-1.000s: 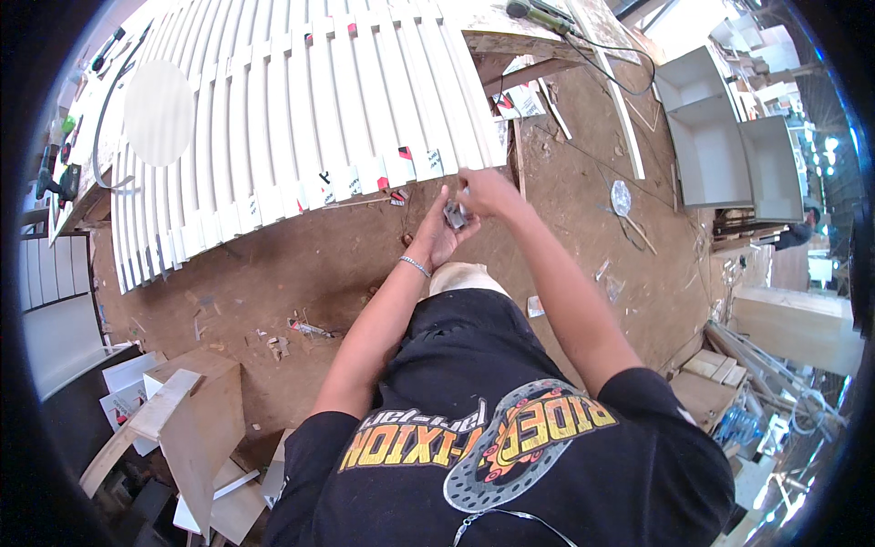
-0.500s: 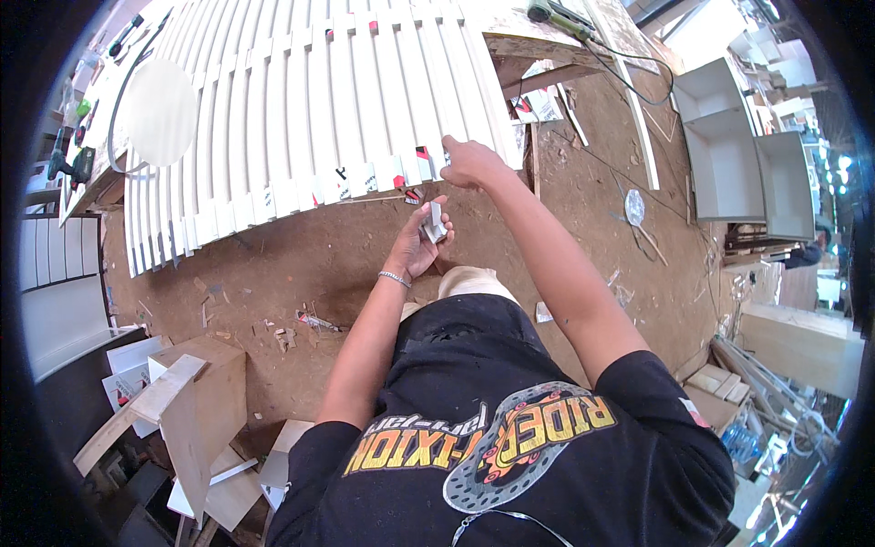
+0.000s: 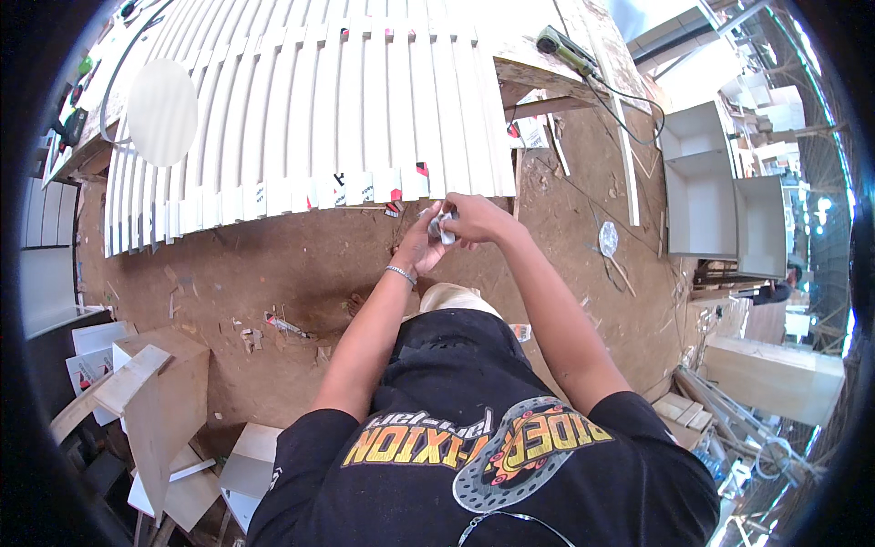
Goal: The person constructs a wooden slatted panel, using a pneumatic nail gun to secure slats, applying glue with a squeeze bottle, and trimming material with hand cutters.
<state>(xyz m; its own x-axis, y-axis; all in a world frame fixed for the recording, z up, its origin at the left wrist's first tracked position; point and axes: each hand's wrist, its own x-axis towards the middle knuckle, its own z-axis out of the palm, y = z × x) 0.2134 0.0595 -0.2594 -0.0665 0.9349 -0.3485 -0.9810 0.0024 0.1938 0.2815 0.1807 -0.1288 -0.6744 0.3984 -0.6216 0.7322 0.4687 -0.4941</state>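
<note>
Small white-grey pieces (image 3: 445, 233) rest in my left hand (image 3: 418, 248), its fingers curled around them. Their exact kind is too small to make out. My right hand (image 3: 480, 220) meets the left one, fingertips closed on the same pieces. Both hands are just off the near edge of a row of long white slats (image 3: 301, 118), laid side by side. Several slat ends carry red and black marked film, and short white cross-pieces run between the slats farther back.
A green power tool (image 3: 567, 50) with a black cord lies on the workbench at the far right. Grey open box units (image 3: 700, 187) stand on the right. Plywood pieces (image 3: 169, 392) are stacked at the lower left. Scraps lie on the brown floor (image 3: 273, 273).
My right hand has left the slat ends and come down to my left hand, closing on the small pieces there. The view has shifted slightly.
</note>
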